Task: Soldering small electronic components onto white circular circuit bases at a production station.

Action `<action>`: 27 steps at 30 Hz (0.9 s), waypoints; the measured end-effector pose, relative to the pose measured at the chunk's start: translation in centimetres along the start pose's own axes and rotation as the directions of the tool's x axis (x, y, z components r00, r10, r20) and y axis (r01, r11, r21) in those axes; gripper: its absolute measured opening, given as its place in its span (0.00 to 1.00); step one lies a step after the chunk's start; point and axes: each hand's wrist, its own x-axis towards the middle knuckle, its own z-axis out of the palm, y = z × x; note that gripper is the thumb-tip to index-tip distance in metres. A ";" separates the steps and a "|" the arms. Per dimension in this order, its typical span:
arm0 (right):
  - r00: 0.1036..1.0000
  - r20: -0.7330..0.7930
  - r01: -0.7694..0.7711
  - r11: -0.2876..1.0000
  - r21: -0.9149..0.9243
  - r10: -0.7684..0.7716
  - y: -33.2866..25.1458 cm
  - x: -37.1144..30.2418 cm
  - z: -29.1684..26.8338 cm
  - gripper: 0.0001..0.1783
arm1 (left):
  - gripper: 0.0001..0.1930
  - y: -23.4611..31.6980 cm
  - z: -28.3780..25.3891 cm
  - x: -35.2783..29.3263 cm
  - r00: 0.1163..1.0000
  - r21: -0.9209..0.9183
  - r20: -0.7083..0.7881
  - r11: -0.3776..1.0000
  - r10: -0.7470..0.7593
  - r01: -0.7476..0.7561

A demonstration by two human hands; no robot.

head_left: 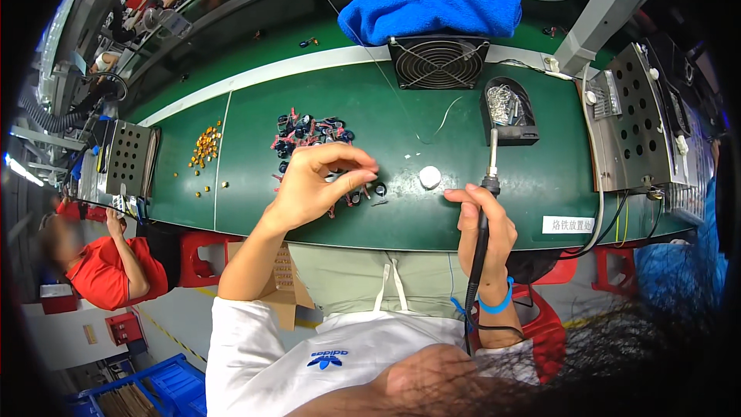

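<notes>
Head view of a workstation. A green tabletop (552,177), crossed by a thin pale seam and backed by a whitish strip, bears the parts. Right hand (498,228): its grip is closed around the handle of a soldering iron (492,184), whose metal shaft points away from the wearer toward a black tray (519,137) of silvery pieces. Left hand (309,185): thumb and fingertips nearly meet beside a pile of dark components with red leads (301,130); whether this grip holds anything small cannot be told. A white round object (430,177) sits between the hands. Farther left, gold-coloured parts (205,147) lie scattered near the seam. At the back stands a black fan (438,64), a blue towel (440,4) at its top edge. To the right is a perforated metal box (629,131). Beyond the tabletop, at left: a person in a red shirt (108,272), a red stool (201,259), and a blue crate (176,386) lower down.
</notes>
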 end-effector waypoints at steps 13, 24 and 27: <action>1.000 -0.001 0.010 1.000 -0.007 -0.010 0.0 0.1 0.1 0.14 | 0.14 0.9 0.3 0.6 0.906 0.698 0.318 0.578 0.279 -0.422; 0.999 0.020 0.029 1.000 -0.006 -0.029 -0.2 0.0 -0.4 0.14 | 0.18 0.2 -1.0 0.2 0.999 0.011 -0.038 1.000 0.023 -0.023; 0.997 0.036 0.063 0.998 0.015 -0.063 -0.2 0.1 -0.2 0.14 | 0.17 1.5 -0.4 0.6 0.969 -0.225 0.188 0.953 -0.162 0.203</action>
